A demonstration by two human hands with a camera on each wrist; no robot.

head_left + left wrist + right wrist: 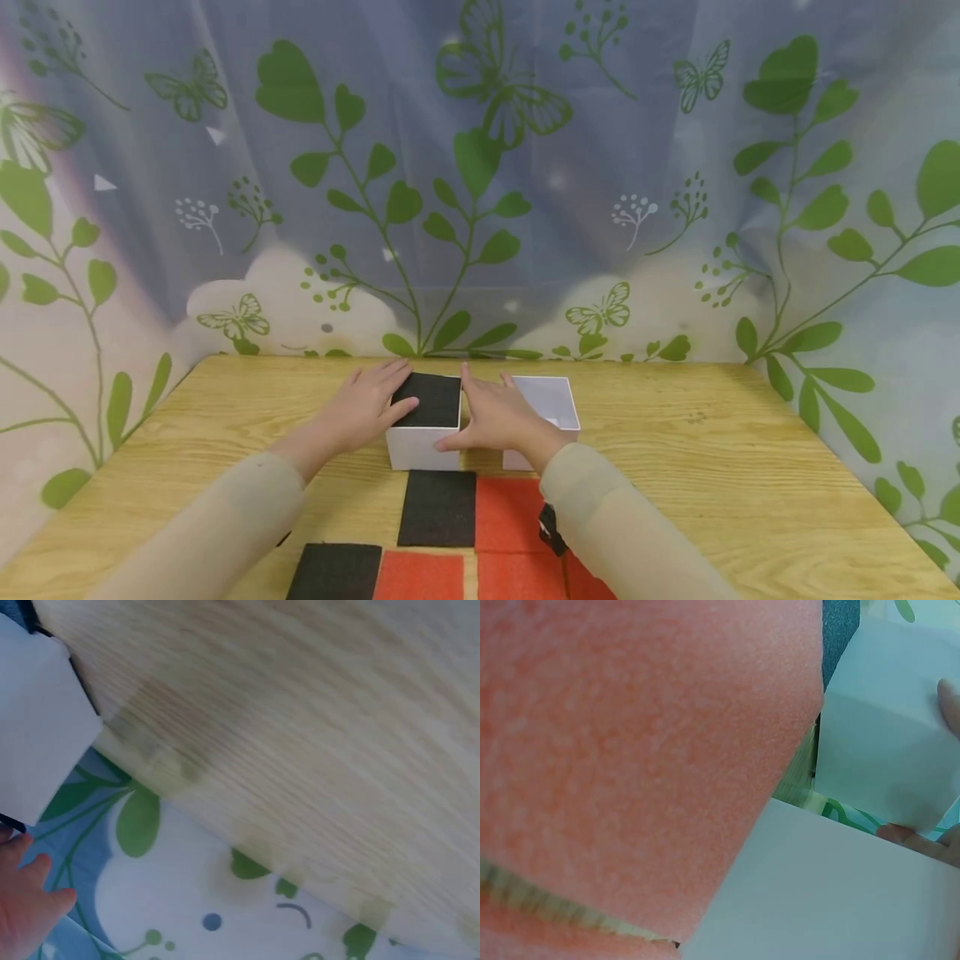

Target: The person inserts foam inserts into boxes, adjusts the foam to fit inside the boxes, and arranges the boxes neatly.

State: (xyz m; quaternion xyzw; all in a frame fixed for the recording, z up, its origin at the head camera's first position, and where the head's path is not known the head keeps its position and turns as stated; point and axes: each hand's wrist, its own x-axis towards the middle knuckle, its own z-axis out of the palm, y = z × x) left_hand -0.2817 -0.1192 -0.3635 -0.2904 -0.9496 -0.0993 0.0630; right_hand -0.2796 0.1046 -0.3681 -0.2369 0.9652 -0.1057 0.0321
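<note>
A white box point(424, 450) stands near the back of the table, with a black felt square point(427, 400) at its open top. My left hand point(356, 410) lies along the box's left side; its thumb rests on the felt and its fingers reach to the back edge. Holding the box's right side is my right hand point(498, 417), thumb on the front face and a finger at the back corner. A second white box point(543, 402), open at the top, stands to the right, partly behind my right wrist. Fingers point(907, 836) touch the white box in the right wrist view.
Several felt squares lie in front of the boxes: a black square point(437, 508), another black square point(337, 571), and red squares such as this red square point(420, 575). My right sleeve covers part of the red ones. A patterned curtain point(480, 208) hangs behind the wooden table point(697, 467).
</note>
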